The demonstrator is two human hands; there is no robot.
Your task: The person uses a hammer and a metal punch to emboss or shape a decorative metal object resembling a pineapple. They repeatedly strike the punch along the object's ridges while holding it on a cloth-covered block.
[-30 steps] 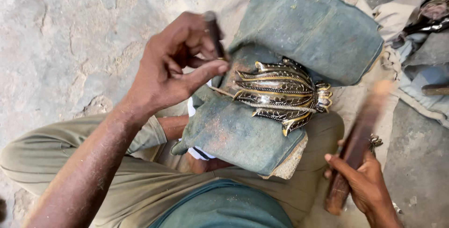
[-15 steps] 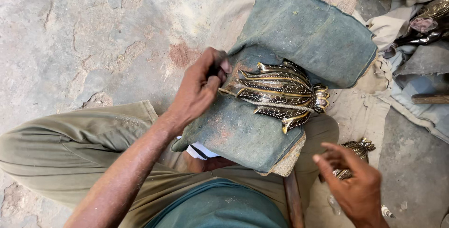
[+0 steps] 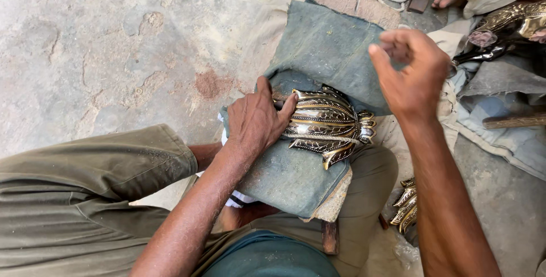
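Left hand (image 3: pixel 256 119) presses brass ornament (image 3: pixel 327 126) (green cloth (image 3: pixel 330 44) under).

The left hand (image 3: pixel 256 120) presses a ribbed metal piece (image 3: pixel 327 126) onto a grey cloth (image 3: pixel 296 177) over the lap. The right hand (image 3: pixel 412 72) hovers above, fingers curled, holding nothing visible.

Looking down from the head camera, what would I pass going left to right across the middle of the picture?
Olive trouser knee → left hand pressed on the work → ribbed, leaf-shaped brass and black metal piece on a grey-green cloth pad → raised right hand → wooden handle lying on grey cloth at the right edge.
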